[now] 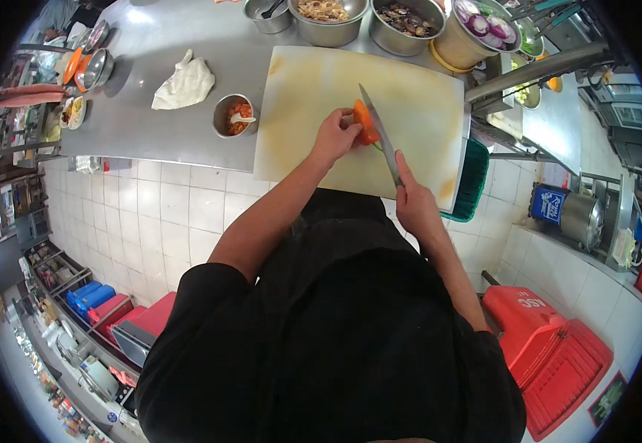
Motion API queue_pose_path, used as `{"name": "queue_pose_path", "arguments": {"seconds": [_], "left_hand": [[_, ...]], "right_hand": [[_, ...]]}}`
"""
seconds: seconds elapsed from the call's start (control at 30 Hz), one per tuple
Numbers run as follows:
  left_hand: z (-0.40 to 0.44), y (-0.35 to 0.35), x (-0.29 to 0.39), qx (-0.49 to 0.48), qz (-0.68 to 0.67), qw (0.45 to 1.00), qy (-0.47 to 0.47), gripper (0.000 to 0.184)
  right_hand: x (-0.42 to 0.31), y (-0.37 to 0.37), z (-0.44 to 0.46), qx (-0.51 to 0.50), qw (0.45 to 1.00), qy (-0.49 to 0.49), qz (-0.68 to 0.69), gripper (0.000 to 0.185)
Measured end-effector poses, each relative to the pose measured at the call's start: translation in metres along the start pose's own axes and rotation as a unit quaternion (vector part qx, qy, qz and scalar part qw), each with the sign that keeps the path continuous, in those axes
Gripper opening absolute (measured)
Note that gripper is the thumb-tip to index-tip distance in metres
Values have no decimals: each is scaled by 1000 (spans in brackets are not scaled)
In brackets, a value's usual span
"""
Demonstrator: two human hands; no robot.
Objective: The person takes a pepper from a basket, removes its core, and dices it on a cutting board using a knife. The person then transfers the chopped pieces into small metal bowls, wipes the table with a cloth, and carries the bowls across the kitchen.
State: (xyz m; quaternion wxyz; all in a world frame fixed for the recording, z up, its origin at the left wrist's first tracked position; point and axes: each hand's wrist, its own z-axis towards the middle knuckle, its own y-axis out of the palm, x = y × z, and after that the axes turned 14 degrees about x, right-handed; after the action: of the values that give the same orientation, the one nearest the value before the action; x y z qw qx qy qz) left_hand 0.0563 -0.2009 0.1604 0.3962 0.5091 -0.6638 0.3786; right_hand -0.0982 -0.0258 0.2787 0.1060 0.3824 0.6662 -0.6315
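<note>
On the large cutting board (302, 96), my left hand (335, 137) grips an orange pepper (366, 124) with bent fingers, holding it from its left side. A thin green piece, perhaps the stem, shows at its lower end. My right hand (417, 203) is wrapped around the handle of a kitchen knife (383, 134). The long blade points away from me and lies along the right side of the pepper; whether it has cut in is too small to tell. Left of the board stands a metal pot (221, 118) with chopped orange-red pieces and a white spoon (242, 118).
A white cloth (184, 83) lies on the steel table (140, 133). Behind the board stand metal pots of sliced food (403, 43) and a container with purple onions (487, 28). A green basket (473, 181) hangs by the board's right edge. A red bin (527, 332) stands at the lower right.
</note>
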Motion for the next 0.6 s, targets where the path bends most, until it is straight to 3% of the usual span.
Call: {"name": "queue_pose_path", "arguments": {"seconds": [0.13, 0.33, 0.6], "left_hand": [[-4, 1, -1, 9, 40, 998, 37, 52], [-3, -4, 4, -14, -10, 1000, -3, 51], [-11, -4, 2, -3, -4, 1000, 8, 51]], "right_hand": [[-6, -6, 9, -21, 999, 3, -29, 70], [10, 4, 32, -12, 997, -72, -7, 72], [-12, 35, 38, -43, 995, -35, -83, 83]]}}
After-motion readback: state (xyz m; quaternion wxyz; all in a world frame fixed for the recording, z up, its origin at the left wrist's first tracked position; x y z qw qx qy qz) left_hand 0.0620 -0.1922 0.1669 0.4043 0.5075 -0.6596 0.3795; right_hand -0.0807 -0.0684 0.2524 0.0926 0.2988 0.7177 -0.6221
